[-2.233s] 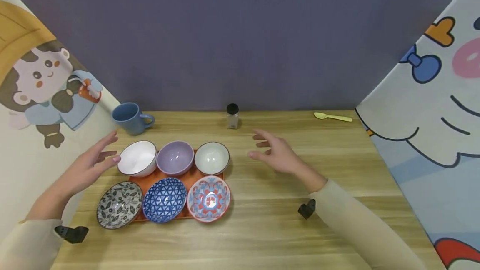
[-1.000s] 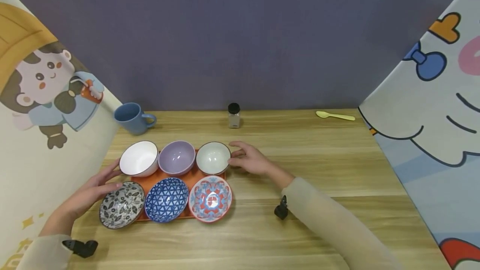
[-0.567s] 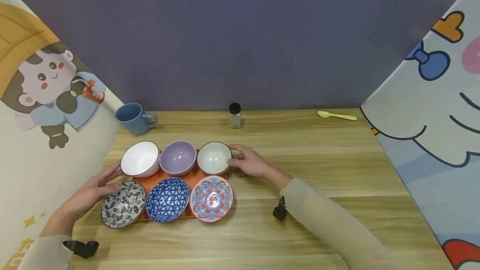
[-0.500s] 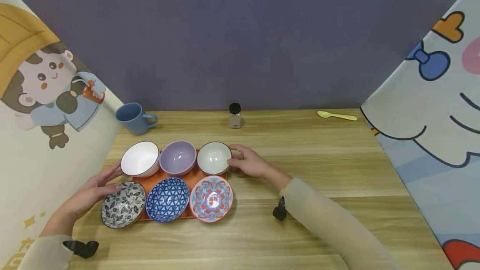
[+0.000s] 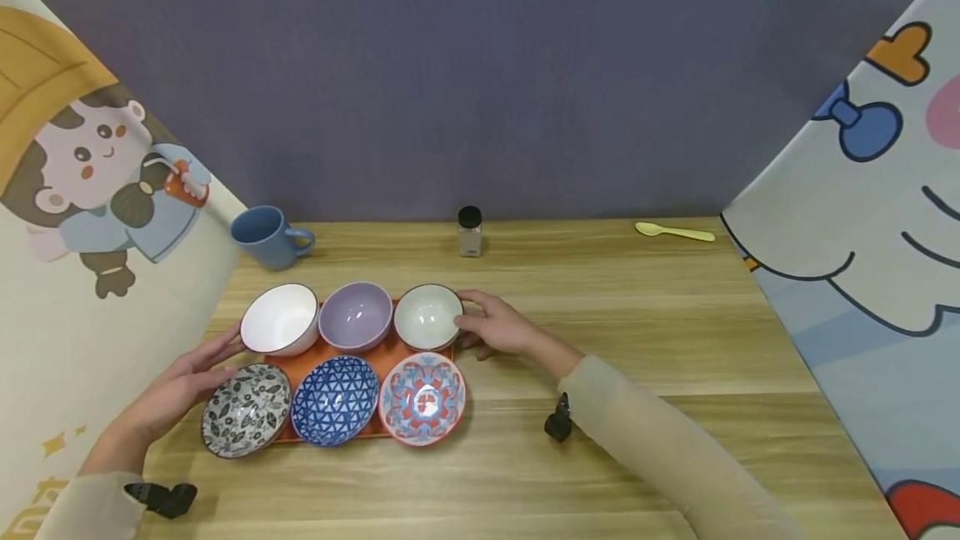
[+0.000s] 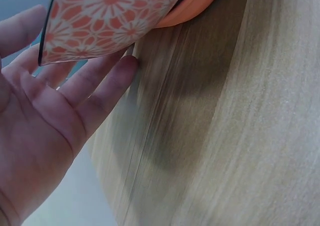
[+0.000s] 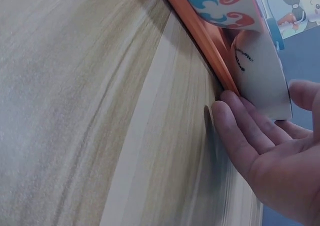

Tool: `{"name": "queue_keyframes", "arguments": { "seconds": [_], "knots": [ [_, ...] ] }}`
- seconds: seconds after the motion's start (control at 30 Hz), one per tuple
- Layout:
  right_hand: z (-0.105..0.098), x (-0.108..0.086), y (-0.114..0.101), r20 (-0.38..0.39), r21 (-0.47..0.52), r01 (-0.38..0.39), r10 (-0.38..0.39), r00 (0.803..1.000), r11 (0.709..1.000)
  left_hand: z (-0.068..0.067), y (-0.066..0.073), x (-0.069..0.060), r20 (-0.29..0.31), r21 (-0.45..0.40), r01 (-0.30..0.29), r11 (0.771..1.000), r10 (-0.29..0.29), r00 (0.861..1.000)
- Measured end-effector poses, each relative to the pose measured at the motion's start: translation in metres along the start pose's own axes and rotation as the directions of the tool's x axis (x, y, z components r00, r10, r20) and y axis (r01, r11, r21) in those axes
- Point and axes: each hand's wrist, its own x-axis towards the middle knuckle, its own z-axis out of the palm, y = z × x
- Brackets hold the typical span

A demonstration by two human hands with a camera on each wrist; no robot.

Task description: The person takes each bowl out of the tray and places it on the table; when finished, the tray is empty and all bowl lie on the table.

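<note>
An orange tray [image 5: 302,357] bears several bowls in two rows. The back row has a white bowl [image 5: 280,319], a purple bowl [image 5: 356,317] and a pale green bowl [image 5: 428,317]. In front are a black-and-white leaf bowl [image 5: 246,410], a blue triangle-patterned bowl [image 5: 334,400] and a red-and-blue bowl [image 5: 422,398]. My left hand [image 5: 172,390] lies at the tray's left side, fingers extended beneath a flower-patterned bowl [image 6: 110,20] in the left wrist view. My right hand [image 5: 506,327] is beside the pale green bowl; its fingertips [image 7: 225,110] meet the tray's edge [image 7: 200,40].
A blue mug [image 5: 268,237] stands at the back left, near the patterned side panel. A small black-capped jar [image 5: 469,232] is at the back middle. Toward the back right lies a yellow spoon [image 5: 675,232]. A dark wall [image 5: 480,82] rises behind the wooden table.
Since the earliest frame, my right hand has come left to the tray's right end, and my left hand has moved nearer and in against the left side. The bowls keep their arrangement.
</note>
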Motion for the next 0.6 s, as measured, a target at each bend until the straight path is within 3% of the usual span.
{"name": "queue_keyframes", "arguments": {
  "seconds": [0.4, 0.6],
  "knots": [
    [0.0038, 0.0003, -0.003, -0.081, 0.047, -0.005, 0.008, 0.997, 0.999, 0.0018, -0.0008, 0.002, -0.007, -0.005, 0.006, 1.0, -0.006, 1.0],
    [0.0028, 0.0016, -0.0015, -0.126, 0.063, -0.007, 0.015, 0.992, 0.998, 0.0019, -0.0004, 0.0032, 0.017, -0.045, -0.043, 0.998, 0.044, 0.999]
  ]
}}
